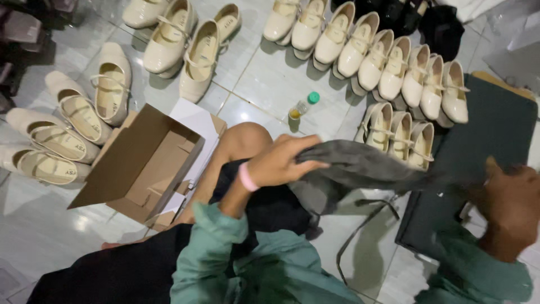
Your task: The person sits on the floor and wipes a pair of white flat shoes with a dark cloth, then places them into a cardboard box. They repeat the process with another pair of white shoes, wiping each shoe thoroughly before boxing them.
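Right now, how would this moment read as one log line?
left hand: grips dark grey cloth bag | right hand: holds bag's other end | open brown cardboard box: on floor beside knee

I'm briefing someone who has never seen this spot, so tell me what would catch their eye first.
Rows of glossy cream strap shoes spread over the pale tiled floor, along the top and down the left side. At centre, the left hand and the right hand stretch a dark grey cloth bag between them. An open brown cardboard box lies tipped on its side at the left.
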